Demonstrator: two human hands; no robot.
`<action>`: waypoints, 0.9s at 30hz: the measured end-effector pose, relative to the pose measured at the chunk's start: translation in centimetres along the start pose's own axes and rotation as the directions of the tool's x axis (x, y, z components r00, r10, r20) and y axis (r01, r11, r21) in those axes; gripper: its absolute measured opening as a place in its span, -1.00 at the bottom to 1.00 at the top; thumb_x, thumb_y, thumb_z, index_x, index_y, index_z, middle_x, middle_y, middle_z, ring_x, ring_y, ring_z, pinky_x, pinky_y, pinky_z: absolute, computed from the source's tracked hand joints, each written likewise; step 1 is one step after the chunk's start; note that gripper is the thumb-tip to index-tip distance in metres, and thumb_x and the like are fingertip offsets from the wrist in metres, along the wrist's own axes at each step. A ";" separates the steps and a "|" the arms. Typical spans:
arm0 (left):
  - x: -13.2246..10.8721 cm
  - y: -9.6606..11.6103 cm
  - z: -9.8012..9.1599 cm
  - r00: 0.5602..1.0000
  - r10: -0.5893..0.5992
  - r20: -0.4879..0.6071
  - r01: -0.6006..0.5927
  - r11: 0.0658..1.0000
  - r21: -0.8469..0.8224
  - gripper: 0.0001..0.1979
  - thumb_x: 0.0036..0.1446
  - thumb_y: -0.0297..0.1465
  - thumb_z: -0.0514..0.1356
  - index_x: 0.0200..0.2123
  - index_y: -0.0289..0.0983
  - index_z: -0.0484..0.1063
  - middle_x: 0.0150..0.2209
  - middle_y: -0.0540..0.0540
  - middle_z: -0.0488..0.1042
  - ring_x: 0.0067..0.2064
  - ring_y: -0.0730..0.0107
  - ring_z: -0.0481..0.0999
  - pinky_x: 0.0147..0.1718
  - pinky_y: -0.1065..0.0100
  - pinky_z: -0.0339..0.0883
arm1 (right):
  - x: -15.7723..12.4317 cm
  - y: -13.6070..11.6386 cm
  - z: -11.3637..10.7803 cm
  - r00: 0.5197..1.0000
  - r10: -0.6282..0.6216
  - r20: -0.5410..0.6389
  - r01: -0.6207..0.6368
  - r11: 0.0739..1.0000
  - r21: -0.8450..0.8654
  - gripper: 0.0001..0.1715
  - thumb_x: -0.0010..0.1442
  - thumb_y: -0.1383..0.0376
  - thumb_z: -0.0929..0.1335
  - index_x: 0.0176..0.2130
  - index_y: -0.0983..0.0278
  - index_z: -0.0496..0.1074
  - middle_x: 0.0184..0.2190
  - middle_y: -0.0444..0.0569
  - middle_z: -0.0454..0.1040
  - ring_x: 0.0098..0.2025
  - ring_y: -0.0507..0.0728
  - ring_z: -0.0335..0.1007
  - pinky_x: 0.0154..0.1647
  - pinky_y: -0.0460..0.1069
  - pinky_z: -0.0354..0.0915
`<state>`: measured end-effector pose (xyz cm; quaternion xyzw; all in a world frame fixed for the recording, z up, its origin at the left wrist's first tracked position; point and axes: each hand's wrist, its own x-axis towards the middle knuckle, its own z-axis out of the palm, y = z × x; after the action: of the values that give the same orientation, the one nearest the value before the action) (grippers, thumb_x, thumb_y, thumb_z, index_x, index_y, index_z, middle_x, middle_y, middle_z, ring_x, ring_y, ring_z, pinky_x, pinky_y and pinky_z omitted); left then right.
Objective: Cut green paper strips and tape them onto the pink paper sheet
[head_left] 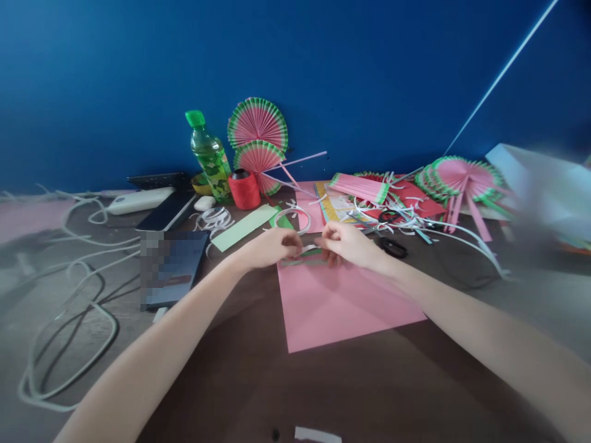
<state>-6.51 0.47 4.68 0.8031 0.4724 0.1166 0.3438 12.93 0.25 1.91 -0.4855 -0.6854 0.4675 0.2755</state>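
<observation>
Forearms (175, 326), left hand (271, 247), right hand (347, 244), both pinching white strip (311, 247)

A paper sheet (341, 307) is lying on a table (240, 369) while cables (115, 326) are trailing at far left and, farther back, a bottle (210, 157) is standing left of two paper fans (257, 120) before a wall (346, 74).

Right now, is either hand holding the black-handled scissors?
No, the scissors lie on the table, apart from the left hand and right hand at the far edge of the pink sheet.
</observation>
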 end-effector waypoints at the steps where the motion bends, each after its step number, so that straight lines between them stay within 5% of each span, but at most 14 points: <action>1: 0.0 0.0 0.1 1.000 0.001 0.000 -0.001 1.000 -0.015 -0.85 -0.02 -0.37 0.08 -0.41 -0.28 0.41 -0.43 0.00 0.48 -0.37 0.43 0.42 -0.34 0.41 0.25 | 0.1 0.1 0.0 1.000 0.012 0.004 -0.012 1.000 0.023 -0.79 0.08 0.24 0.30 -0.47 0.25 0.15 -0.63 -0.13 0.43 -0.67 0.03 0.37 -0.77 -0.15 0.13; 12: 0.1 -0.6 0.7 1.000 -0.022 0.020 0.025 0.982 -0.187 -0.85 -0.01 -0.34 0.12 -0.40 -0.30 0.40 -0.38 -0.07 0.52 -0.31 0.37 0.50 -0.22 0.31 0.31 | 0.4 0.7 0.1 1.000 0.001 0.017 -0.003 0.997 0.076 -0.76 0.06 0.23 0.32 -0.48 0.26 0.17 -0.68 -0.15 0.41 -0.72 -0.01 0.32 -0.79 -0.17 0.15; 21: -0.2 -0.1 -0.5 1.000 -0.026 0.009 0.027 0.995 -0.099 -0.82 -0.03 -0.30 0.12 -0.42 -0.29 0.42 -0.47 0.00 0.45 -0.40 0.45 0.41 -0.35 0.40 0.27 | 0.1 0.1 -0.1 0.993 -0.107 -0.055 0.106 0.994 -0.028 -0.77 0.06 0.22 0.31 -0.51 0.27 0.20 -0.67 -0.17 0.38 -0.71 -0.04 0.26 -0.70 -0.13 0.09; 27: -0.4 -0.6 -1.6 0.989 -0.041 0.144 0.048 0.998 -0.047 -0.84 -0.09 -0.34 0.12 -0.41 -0.27 0.42 -0.45 0.01 0.43 -0.41 0.44 0.41 -0.43 0.46 0.26 | -0.2 -0.4 -0.3 0.984 -0.125 -0.127 0.111 0.988 -0.110 -0.76 -0.01 0.23 0.35 -0.56 0.27 0.22 -0.68 -0.15 0.36 -0.67 -0.03 0.23 -0.64 -0.10 0.13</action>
<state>-7.95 1.07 5.55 0.7898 0.4614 0.0627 0.3993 13.09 0.16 2.44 -0.4877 -0.7161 0.3811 0.3226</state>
